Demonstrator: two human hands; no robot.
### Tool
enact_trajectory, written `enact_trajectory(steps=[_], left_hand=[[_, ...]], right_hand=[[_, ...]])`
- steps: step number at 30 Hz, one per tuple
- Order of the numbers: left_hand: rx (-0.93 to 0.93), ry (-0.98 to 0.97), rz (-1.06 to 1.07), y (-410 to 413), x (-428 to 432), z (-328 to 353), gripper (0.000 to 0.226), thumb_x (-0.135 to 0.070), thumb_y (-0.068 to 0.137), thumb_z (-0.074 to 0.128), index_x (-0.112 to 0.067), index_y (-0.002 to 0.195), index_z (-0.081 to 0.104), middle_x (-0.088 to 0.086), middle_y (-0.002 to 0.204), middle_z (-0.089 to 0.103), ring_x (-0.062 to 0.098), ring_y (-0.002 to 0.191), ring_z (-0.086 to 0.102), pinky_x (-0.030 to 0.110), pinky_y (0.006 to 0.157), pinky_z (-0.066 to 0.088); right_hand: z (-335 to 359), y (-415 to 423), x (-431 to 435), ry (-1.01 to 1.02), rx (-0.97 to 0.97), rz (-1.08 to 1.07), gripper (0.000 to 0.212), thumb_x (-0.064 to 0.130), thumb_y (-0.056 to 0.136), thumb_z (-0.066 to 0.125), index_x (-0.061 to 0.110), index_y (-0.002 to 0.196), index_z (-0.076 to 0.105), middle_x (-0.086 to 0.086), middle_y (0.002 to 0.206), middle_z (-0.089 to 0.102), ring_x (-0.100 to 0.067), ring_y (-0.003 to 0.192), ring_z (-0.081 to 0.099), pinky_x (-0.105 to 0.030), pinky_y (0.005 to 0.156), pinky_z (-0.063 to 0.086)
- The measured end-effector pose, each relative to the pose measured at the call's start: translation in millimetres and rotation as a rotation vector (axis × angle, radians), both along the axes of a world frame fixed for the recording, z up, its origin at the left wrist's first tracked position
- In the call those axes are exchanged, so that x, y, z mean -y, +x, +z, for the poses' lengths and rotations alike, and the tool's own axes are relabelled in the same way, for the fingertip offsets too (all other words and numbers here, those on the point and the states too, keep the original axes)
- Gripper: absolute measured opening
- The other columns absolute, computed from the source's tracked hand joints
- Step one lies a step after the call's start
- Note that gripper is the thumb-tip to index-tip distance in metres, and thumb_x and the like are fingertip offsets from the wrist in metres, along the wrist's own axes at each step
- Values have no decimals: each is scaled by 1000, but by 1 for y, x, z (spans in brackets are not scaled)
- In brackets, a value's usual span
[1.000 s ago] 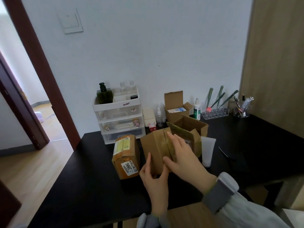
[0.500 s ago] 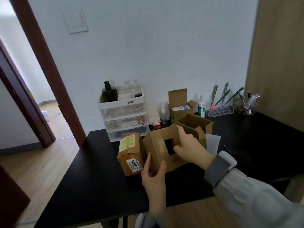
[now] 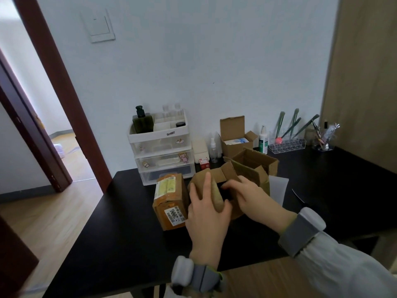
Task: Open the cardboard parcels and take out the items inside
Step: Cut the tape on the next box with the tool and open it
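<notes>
A brown cardboard parcel (image 3: 217, 176) stands mid-table with its top flaps lifted. My left hand (image 3: 206, 218) grips its left flap and near side. My right hand (image 3: 253, 198) has its fingers inside the dark opening; what they touch is hidden. A taped parcel with a white "2006" label (image 3: 169, 201) lies sealed just to the left, touching nothing I hold. Behind my right hand sits an open, larger cardboard box (image 3: 255, 162).
The black table (image 3: 120, 239) ends at a near edge below my wrists. A white drawer organiser (image 3: 161, 151) with a green bottle, a small open box (image 3: 235, 138), spray bottles and a clear brush holder (image 3: 286, 144) line the wall. A white tube (image 3: 278, 188) lies right of the boxes.
The parcel's flaps have been pulled apart. My right hand has moved from the flap edge into the opening, and my left hand has slid up onto the left flap.
</notes>
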State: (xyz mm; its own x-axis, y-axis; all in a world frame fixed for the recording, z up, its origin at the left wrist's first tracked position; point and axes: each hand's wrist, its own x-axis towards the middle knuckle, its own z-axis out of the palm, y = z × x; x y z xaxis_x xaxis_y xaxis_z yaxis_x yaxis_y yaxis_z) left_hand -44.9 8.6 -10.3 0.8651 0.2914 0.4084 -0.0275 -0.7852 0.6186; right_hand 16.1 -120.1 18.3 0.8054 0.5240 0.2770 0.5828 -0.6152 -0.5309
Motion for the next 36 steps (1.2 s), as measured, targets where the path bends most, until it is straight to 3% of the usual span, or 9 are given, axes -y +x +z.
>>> enact_trajectory(steps=[2, 5, 10, 13, 18, 22, 26, 32, 36], left_hand=[[5, 4, -4, 0, -4, 4, 75, -42, 89, 50, -59, 139, -3, 3, 156, 18, -8, 95, 41, 13, 75, 34], [79, -42, 38, -2, -10, 6, 80, -21, 92, 48, -60, 140, -2, 1, 153, 26, -15, 74, 36, 8, 54, 28], [-81, -78, 26, -9, -28, 10, 48, -17, 95, 42, -43, 135, 42, -8, 115, 51, -3, 81, 47, 13, 64, 40], [-258, -221, -52, -14, -37, 14, 42, -19, 93, 50, -38, 131, 49, -17, 109, 45, 9, 90, 59, 32, 78, 56], [-2, -303, 14, -14, -30, 15, 60, 1, 88, 54, -28, 139, 42, -4, 130, 53, 9, 98, 60, 35, 90, 53], [438, -72, 84, -14, -9, 8, 54, 5, 86, 57, -20, 133, 49, 1, 136, 56, 8, 122, 51, 13, 104, 32], [660, 194, -25, -10, 2, -12, 59, 19, 70, 67, -9, 121, 61, 9, 128, 60, 23, 118, 57, 31, 100, 42], [657, -19, 21, -10, -2, -18, 62, 21, 74, 62, -16, 123, 55, 6, 130, 58, 23, 119, 57, 14, 103, 36], [543, -174, 45, -7, -10, -8, 54, 15, 83, 53, -19, 125, 58, 2, 131, 59, 1, 120, 50, 1, 98, 29]], right_hand=[[-2, 0, 0, -49, -65, 9, 32, 10, 97, 40, 26, 117, 60, -4, 135, 41, -20, 127, 42, -38, 110, 37], [4, -3, 2, -44, -147, 48, 33, 10, 97, 39, 29, 103, 66, -2, 134, 38, -20, 127, 39, -40, 112, 34], [11, -11, 1, 87, -220, 129, 40, 3, 94, 43, 26, 65, 59, -3, 118, 46, -18, 113, 48, -42, 102, 44], [8, -14, -1, 91, -187, 91, 42, 3, 92, 45, 25, 58, 56, -5, 117, 47, -19, 111, 48, -43, 102, 43], [-8, -12, -4, 97, -118, 4, 26, 8, 96, 42, 22, 105, 61, -3, 127, 44, -19, 117, 48, -39, 102, 44], [-23, -9, -8, 281, -107, -68, 49, 11, 94, 49, 26, 138, 37, -1, 142, 42, -18, 131, 41, -35, 110, 36], [-35, -6, -23, 429, -123, -59, 67, 4, 89, 56, 24, 145, 26, -4, 148, 40, -18, 137, 36, -32, 113, 28], [-41, 2, -32, 470, -126, -76, 72, 12, 87, 61, 29, 146, 24, -4, 146, 43, -19, 136, 38, -34, 112, 31], [-46, 5, -34, 421, -156, -117, 62, 29, 87, 63, 34, 142, 33, -2, 141, 48, -20, 129, 46, -40, 108, 39]])
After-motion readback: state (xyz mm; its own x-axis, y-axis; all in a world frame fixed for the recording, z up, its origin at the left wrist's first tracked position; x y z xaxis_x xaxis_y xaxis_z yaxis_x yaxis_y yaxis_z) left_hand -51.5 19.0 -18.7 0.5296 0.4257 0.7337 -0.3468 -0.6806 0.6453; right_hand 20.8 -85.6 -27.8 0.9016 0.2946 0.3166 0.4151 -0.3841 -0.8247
